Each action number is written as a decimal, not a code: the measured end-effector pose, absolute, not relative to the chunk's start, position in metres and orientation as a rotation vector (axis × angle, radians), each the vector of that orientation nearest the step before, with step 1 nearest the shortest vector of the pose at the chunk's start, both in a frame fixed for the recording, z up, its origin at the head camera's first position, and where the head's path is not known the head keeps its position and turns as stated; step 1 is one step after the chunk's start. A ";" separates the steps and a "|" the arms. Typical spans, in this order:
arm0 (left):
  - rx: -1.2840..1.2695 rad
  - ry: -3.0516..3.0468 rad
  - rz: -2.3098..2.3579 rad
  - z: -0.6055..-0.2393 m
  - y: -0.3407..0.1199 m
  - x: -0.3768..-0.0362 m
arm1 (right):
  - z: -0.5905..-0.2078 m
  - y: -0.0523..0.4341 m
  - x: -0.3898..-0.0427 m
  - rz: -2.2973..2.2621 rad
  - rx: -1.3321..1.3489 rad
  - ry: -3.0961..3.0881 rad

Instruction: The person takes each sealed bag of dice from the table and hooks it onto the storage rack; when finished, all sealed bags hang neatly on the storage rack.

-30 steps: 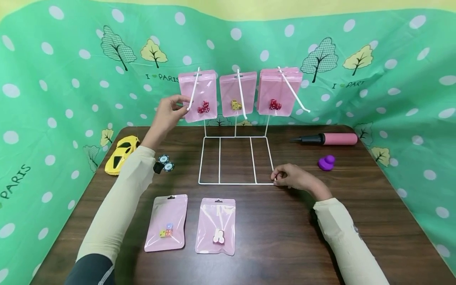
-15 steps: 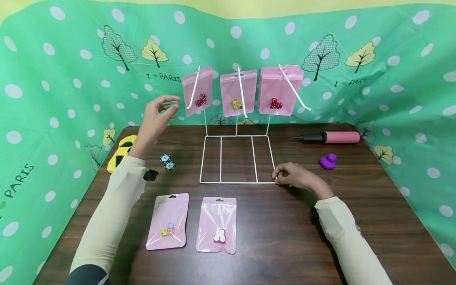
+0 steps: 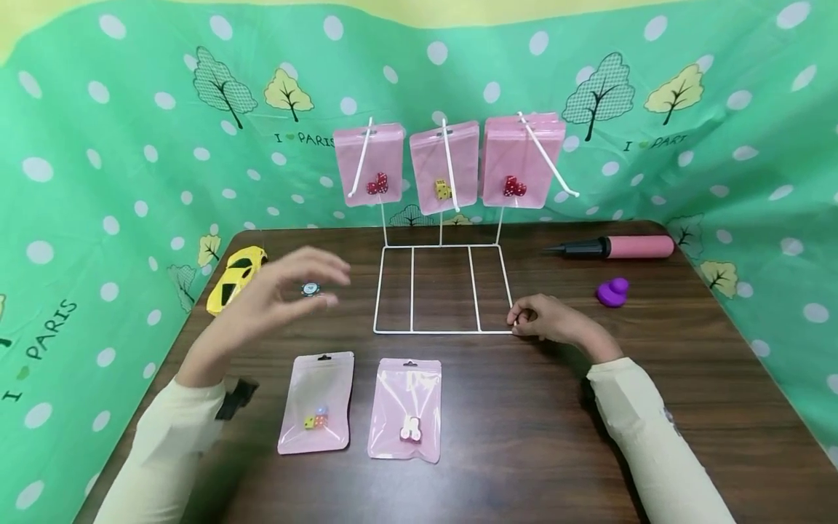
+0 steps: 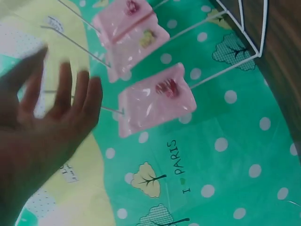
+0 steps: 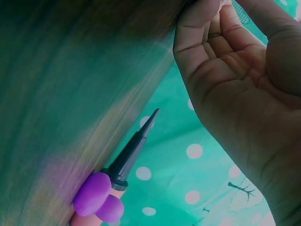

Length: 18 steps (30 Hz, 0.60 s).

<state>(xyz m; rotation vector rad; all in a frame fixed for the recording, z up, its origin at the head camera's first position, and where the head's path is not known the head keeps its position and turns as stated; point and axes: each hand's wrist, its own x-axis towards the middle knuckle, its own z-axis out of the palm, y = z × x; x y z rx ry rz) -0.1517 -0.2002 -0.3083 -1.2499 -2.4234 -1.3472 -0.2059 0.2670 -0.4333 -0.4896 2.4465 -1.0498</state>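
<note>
A white wire rack [image 3: 445, 332] stands at the middle of the brown table, with three pink pouches of dice on its hooks: left [image 3: 369, 164], middle [image 3: 445, 166], right [image 3: 522, 161]. My left hand [image 3: 288, 287] hovers blurred above the table's left side, fingers spread and holding nothing. In the left wrist view that hand [image 4: 47, 122] is spread before the left pouch [image 4: 155, 99] without touching it. My right hand [image 3: 546, 320] pinches the rack's near right corner. Two more pink pouches [image 3: 317, 402] [image 3: 406, 409] lie flat near the front edge.
A yellow toy car [image 3: 237, 276] and a poker chip [image 3: 311, 290] lie at the left. At the right are a pink and black pump [image 3: 615, 247] and a purple duck [image 3: 612, 292]. Green dotted cloth walls in the table on three sides.
My left hand has let go of the left hanging pouch and drawn back down toward me. That pouch swung and now hangs straight. The right hand has stayed at the rack corner.
</note>
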 end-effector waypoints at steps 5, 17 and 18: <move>-1.496 -2.569 -1.323 -0.328 -0.209 -0.113 | -0.435 0.268 -0.207 -1.048 -0.495 2.452; -1.561 -2.802 -1.606 -0.379 -0.254 -0.062 | -0.434 0.268 -0.208 -1.037 -0.512 2.451; -1.497 -2.842 -1.626 -0.383 -0.258 -0.059 | -0.434 0.267 -0.208 -1.037 -0.514 2.451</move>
